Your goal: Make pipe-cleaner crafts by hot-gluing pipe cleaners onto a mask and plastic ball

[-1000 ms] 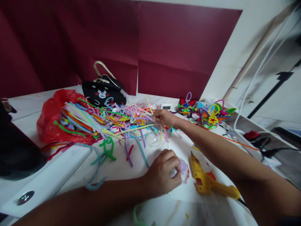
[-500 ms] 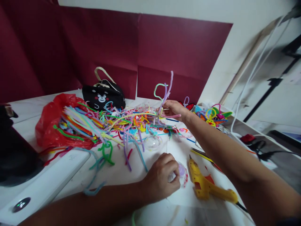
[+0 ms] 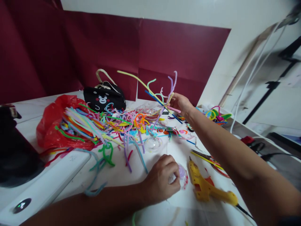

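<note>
My right hand is raised over the far side of the table, closed on a loose bunch of pipe cleaners in yellow, blue, purple, mint and pink. Their ends stick out in several directions. Low in the middle, my left hand curls its fingers on the edge of a clear plastic dome that shows a lilac coil and red bits at its rim. Part of this dome is hidden by the fingers. Another clear dome lies on the table just beyond my left hand.
A yellow glue gun lies right of my left hand, with scissors behind it. At the left, a red plastic bag spills pipe cleaners. Nearby are a black bag, a white device and a dark object.
My right hand has lifted the pipe cleaners from the pile and shifted slightly right; a long yellow one and a blue one now rise with the bunch. My left hand stays put.
</note>
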Available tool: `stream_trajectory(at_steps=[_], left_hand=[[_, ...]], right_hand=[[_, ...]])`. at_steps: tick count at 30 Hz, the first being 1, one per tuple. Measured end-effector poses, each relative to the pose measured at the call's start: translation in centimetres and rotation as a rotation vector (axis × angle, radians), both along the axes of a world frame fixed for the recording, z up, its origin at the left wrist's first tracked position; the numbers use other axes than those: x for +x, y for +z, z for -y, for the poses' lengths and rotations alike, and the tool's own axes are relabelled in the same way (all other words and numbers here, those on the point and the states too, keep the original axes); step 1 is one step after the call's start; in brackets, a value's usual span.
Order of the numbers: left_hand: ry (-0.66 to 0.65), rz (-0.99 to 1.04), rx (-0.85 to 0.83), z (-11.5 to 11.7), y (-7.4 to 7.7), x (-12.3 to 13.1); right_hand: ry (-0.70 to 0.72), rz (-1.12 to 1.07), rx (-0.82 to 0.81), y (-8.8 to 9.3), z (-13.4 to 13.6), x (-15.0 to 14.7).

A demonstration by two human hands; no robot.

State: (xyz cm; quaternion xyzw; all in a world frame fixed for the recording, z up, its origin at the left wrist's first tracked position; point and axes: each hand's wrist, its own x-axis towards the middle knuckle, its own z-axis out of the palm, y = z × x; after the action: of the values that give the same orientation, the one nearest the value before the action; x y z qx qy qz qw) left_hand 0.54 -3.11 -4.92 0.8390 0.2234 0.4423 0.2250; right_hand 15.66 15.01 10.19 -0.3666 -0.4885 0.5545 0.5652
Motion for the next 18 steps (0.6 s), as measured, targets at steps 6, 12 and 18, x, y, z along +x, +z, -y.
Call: stream_trajectory(at_steps=[6,12,18], left_hand=[[0.010,0.001,0.009,0.0,0.0,0.0],[0.005,-0.011,-0.001,0.1,0.2,-0.1],[0.005,-0.013,0.015,0.1,0.1,0.0]], right_hand=[[-0.006,-0.008,-0.019,-0.3,0.0,-1.2],[0.058,0.024,0.017,0.5,-0.3,-4.2],[0.225,0.137,0.062,-0.6,-0.5,-7.6]])
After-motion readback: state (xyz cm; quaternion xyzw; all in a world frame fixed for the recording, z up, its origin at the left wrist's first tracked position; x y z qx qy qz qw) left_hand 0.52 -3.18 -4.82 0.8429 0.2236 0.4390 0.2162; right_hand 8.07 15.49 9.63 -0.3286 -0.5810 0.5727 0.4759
